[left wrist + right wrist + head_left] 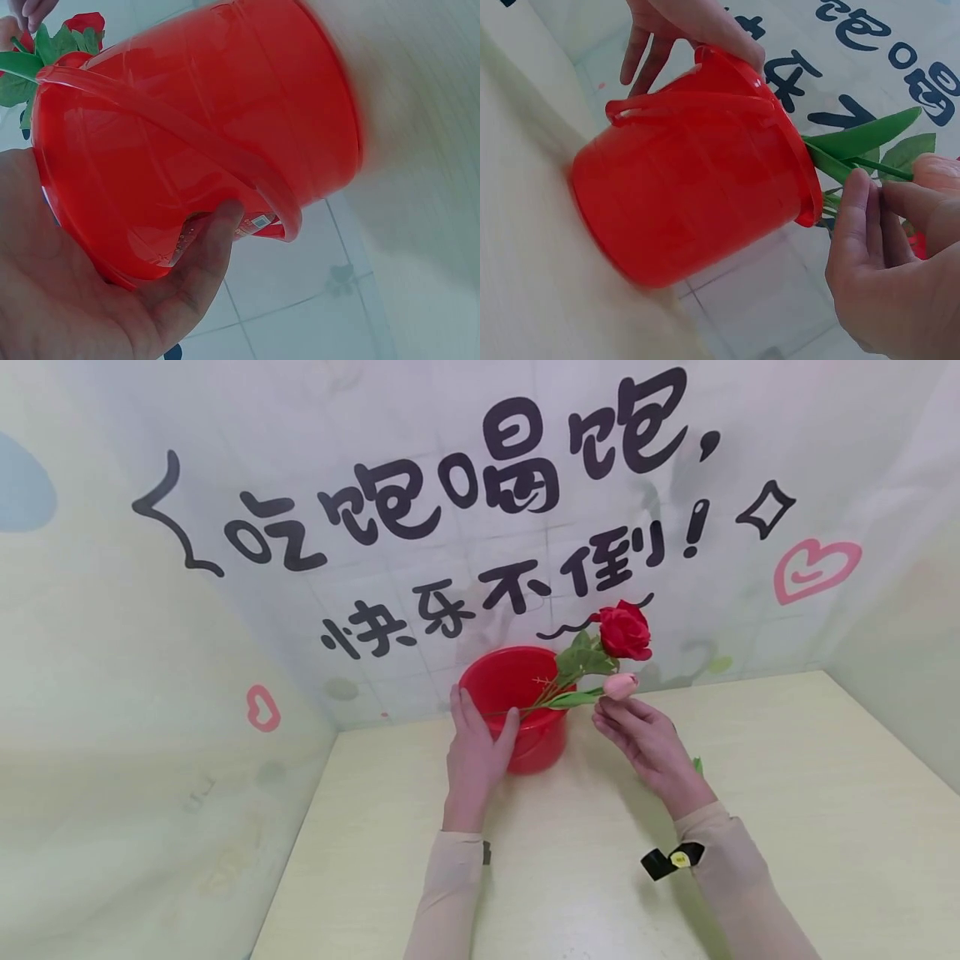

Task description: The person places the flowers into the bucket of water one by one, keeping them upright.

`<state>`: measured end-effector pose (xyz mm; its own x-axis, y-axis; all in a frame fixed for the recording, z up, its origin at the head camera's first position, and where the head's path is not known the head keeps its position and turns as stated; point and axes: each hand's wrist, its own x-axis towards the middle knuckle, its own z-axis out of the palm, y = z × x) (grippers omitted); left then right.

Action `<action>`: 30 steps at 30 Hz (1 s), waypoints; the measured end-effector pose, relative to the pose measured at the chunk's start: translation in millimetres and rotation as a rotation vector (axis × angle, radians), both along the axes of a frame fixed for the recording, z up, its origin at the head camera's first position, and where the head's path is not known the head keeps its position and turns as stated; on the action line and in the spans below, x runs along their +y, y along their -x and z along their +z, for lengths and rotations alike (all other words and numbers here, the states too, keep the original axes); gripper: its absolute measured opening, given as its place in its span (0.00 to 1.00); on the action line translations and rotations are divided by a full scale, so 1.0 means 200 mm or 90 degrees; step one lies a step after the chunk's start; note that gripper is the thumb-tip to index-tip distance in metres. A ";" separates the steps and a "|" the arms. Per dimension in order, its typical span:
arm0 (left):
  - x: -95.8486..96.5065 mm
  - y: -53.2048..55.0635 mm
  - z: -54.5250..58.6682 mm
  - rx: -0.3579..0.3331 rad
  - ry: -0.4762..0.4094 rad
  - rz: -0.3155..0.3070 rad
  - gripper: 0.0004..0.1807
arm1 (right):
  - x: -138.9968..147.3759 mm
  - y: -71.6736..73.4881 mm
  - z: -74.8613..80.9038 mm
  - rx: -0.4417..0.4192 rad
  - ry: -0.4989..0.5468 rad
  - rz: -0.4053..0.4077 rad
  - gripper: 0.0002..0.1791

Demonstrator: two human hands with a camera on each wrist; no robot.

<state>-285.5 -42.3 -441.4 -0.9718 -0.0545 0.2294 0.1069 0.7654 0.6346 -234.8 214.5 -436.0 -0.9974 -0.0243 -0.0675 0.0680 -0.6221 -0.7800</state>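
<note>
A red plastic bucket (536, 752) stands upright on the table near the back wall, its handle (165, 120) folded down along the side. My left hand (480, 752) holds the bucket's left side at the rim, thumb toward the front. A red rose (625, 631) with green leaves leans out over the right of the rim, its stem inside. Beside it, a pink tulip (621, 685) slants over the rim. My right hand (648, 739) pinches the tulip just below its bloom; the right wrist view shows thumb and fingertips together on the green stem.
The pale tabletop (390, 852) meets a printed wall cloth (405, 427) with black lettering just behind the bucket. A small green tip (698, 766) shows beside my right wrist, mostly hidden by the arm. A black wrist device (675, 860) sticks out from the right sleeve.
</note>
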 end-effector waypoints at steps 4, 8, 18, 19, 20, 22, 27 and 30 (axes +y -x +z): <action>0.00 0.00 -0.01 -0.001 0.001 0.000 0.60 | 0.04 0.00 0.00 0.011 -0.071 0.012 0.09; 0.00 0.00 -0.01 -0.002 -0.004 -0.002 0.60 | 0.11 -0.01 0.00 0.032 -0.123 0.003 0.08; 0.00 -0.01 0.01 -0.001 -0.010 -0.004 0.60 | 0.26 -0.01 0.02 0.071 -0.199 0.018 0.07; 0.00 -0.01 0.01 -0.001 -0.010 -0.005 0.60 | 0.28 -0.01 0.02 0.065 -0.215 0.025 0.06; 0.00 0.00 0.01 -0.001 -0.009 -0.006 0.60 | 0.29 -0.01 0.02 0.057 -0.233 0.031 0.07; 0.00 0.00 0.01 0.000 -0.007 -0.007 0.60 | 0.30 -0.01 0.03 0.043 -0.284 0.043 0.12; 0.00 0.00 0.00 0.008 -0.005 -0.005 0.59 | 0.35 -0.02 0.03 0.027 -0.411 0.070 0.26; 0.00 0.00 0.00 0.007 -0.008 -0.005 0.60 | 0.38 -0.03 0.01 0.018 -0.468 0.075 0.28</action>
<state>-284.9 -41.6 -442.3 -0.9695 -0.0500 0.2399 0.1200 0.7567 0.6427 -228.2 289.7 -433.4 -0.9925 -0.0902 -0.0823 0.0760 0.0710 -0.9946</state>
